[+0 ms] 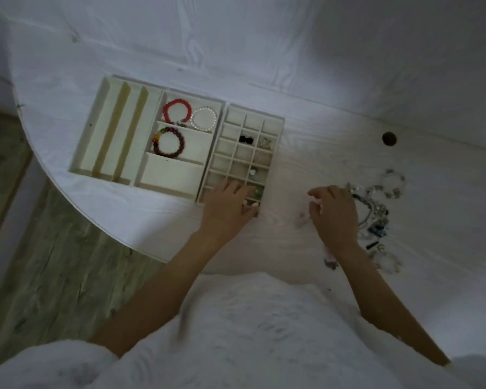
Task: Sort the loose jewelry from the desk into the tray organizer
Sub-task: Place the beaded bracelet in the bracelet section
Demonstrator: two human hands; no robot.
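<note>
No readable text or labels anywhere.

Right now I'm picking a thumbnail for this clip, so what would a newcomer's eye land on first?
Probably the bright red bracelet beside a white pearl one in the large tray, with a dark red bead bracelet in the compartment below. Next, the tangled pile of loose jewelry on the white desk, by the right hand. The left hand rests on the small-grid tray.
</note>
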